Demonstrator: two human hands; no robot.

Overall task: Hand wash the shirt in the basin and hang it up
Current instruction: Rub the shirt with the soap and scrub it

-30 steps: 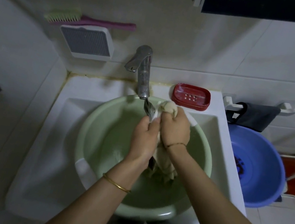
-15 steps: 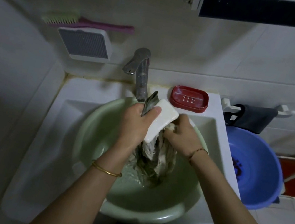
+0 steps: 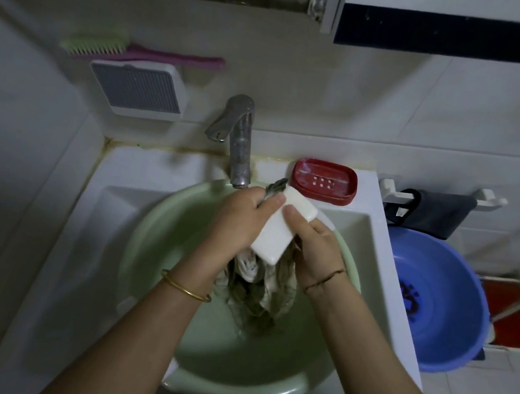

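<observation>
1. Head view: green basin (image 3: 174, 227) is set in the white sink (image 3: 123, 181); the wet shirt (image 3: 262, 286) is bunched over it, at centre.
2. The shirt is gripped by the left hand (image 3: 241, 217); a white soap bar (image 3: 281, 228) is grasped by the right hand (image 3: 319, 248).
3. At 1 o'clock: red soap dish (image 3: 323, 181).
4. At 3 o'clock: blue basin (image 3: 441, 296).

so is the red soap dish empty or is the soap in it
Empty: the red soap dish shows only its drain holes, and the white soap bar is over the green basin.
</observation>
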